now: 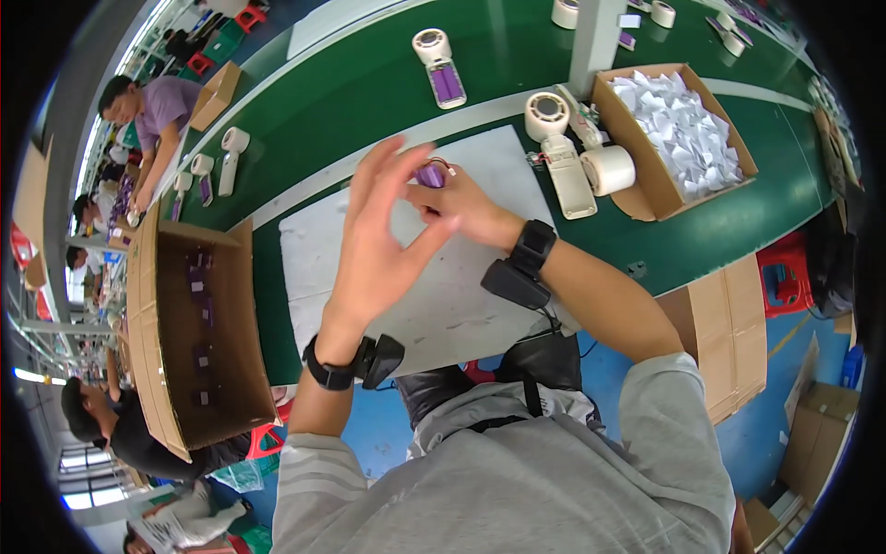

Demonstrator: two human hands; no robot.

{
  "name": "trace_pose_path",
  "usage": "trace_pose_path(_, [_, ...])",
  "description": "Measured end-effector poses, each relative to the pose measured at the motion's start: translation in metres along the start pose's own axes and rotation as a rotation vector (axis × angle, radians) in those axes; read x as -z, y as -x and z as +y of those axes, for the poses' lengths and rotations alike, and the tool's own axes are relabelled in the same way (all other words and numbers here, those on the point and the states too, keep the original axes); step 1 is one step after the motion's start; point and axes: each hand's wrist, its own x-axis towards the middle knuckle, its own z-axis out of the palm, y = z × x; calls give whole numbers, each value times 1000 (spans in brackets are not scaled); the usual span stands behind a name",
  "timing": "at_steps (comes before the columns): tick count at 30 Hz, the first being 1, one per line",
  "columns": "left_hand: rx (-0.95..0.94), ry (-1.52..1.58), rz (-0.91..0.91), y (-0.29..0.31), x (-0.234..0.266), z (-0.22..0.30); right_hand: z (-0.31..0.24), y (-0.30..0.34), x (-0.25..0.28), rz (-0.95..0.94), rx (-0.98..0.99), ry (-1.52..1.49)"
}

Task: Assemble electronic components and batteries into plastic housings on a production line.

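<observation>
Green table [341, 102], pale sheet [443, 323] lying on it. Right side: open cardboard box [656, 208] filled with white paper pieces [678, 129]. Left hand [374, 235] raised, open, fingers spread; contact with pack unclear. Right hand [472, 210] gripping small purple pack [430, 175] over the sheet's far part. Thin wires [442, 162] at pack's end.

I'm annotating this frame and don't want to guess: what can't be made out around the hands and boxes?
All in the head view:
- Purple battery pack: partly hidden by the right hand's fingers.
- Left hand: fingers blurred; whether they touch the pack is unclear.
- Small purple pieces in the left-side carton: too small and dim to identify.
- Under the white paper pieces: hidden by the heap's top layer.
</observation>
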Motion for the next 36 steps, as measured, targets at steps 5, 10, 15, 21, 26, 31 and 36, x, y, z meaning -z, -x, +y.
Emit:
trace_pose_path(5, [-258, -140, -341, -76, -73, -1, 20, -1, 7, -140, 380, -298])
trace_pose_path(10, [-40, -17, -624, -110, -141, -34, 81, -25, 11, -257, 434, -262])
trace_pose_path(15, [67, 145, -605, -111, -131, -59, 74, -41, -11, -6, 495, -62])
trace_pose_path(21, [388, 680, -469, -116, -100, -48, 76, -46, -12, 306, 603, 355])
trace_pose_path(26, [380, 817, -194, -76, -31, -22, 6, -8, -8, 108, -43, -148])
trace_pose_path(31, [326, 715, 78, -24, 38, -54, -6, -12, -14, 363, -50, -426])
trace_pose_path(36, [259, 392, 95, 12, 20, -146, -28, 6, -18, 415, 19, -306])
